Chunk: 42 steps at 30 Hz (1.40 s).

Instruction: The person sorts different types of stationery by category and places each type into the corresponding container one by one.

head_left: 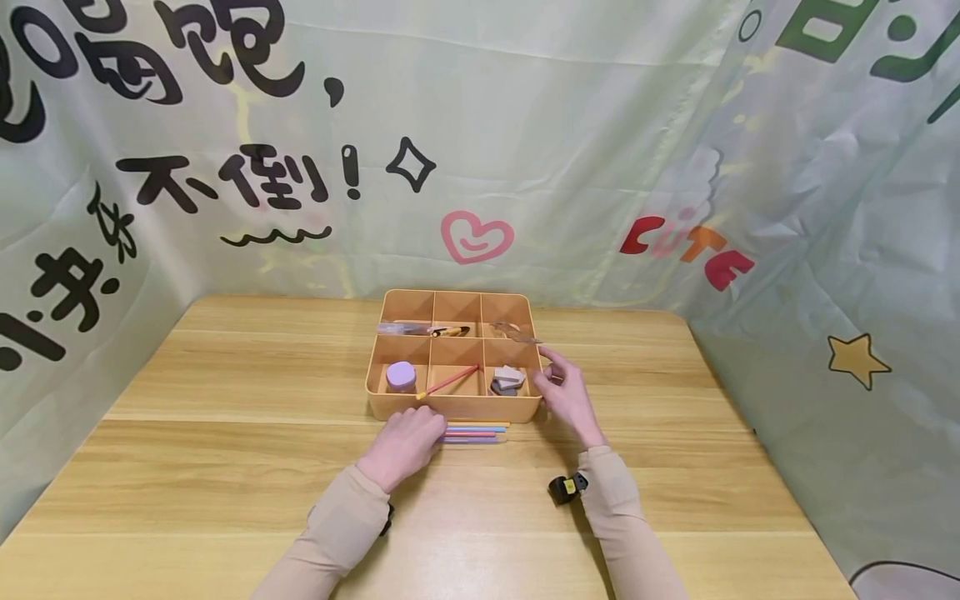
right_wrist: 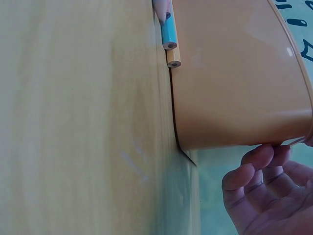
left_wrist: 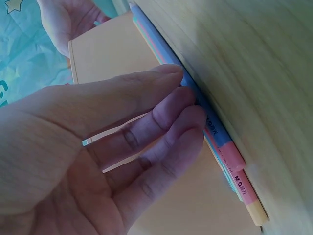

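Observation:
A tan divided box (head_left: 450, 408) stands toward the back of the wooden table. Several coloured pencils (head_left: 480, 432) lie side by side along its front wall. My left hand (head_left: 405, 442) is over their left ends; in the left wrist view its thumb and bent fingertips come together right at a blue-purple pencil (left_wrist: 217, 129) with a pink end. At the box's right side, my right hand (head_left: 567, 398) has its fingertips against the wall near the rim. Inside the front compartments are a purple-topped round item (head_left: 401, 377), a red pencil (head_left: 453, 381) and several erasers (head_left: 508, 378).
In the back compartments lie a clear-purple item (head_left: 403, 328), a black-and-yellow pen (head_left: 450, 332) and a transparent thing (head_left: 514, 332) that overlaps the right rim. A printed cloth (head_left: 555, 150) hangs behind and beside the table (head_left: 247, 450).

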Each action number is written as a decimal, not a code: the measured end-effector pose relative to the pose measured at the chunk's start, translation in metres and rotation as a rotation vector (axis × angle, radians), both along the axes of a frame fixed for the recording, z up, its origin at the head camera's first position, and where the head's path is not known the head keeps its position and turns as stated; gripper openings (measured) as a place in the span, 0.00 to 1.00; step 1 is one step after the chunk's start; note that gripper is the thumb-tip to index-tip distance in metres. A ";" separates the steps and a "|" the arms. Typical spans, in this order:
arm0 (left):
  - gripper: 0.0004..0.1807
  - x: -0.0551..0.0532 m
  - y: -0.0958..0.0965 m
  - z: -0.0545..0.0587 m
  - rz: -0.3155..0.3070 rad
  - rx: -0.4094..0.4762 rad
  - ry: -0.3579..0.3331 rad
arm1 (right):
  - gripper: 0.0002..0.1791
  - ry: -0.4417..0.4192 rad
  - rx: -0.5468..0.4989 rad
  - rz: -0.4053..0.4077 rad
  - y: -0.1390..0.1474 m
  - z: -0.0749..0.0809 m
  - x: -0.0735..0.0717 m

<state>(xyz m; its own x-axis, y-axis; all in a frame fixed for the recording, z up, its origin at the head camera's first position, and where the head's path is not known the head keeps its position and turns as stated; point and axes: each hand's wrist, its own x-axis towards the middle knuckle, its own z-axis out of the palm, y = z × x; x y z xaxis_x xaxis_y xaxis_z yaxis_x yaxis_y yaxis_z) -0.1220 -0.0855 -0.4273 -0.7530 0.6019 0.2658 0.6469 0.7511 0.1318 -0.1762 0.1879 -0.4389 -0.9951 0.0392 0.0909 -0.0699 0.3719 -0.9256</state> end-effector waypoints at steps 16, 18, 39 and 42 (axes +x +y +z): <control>0.13 -0.004 0.001 -0.002 0.057 -0.021 -0.154 | 0.29 -0.006 -0.012 0.008 0.001 0.000 0.001; 0.13 -0.004 0.000 -0.001 0.056 -0.031 -0.156 | 0.29 -0.007 -0.015 0.010 0.001 0.000 0.001; 0.13 0.005 0.001 0.012 -0.001 -0.080 -0.270 | 0.29 -0.008 -0.013 0.015 0.002 -0.003 -0.001; 0.10 0.007 0.002 0.015 -0.032 -0.077 -0.275 | 0.29 0.003 -0.014 0.010 0.002 -0.003 -0.001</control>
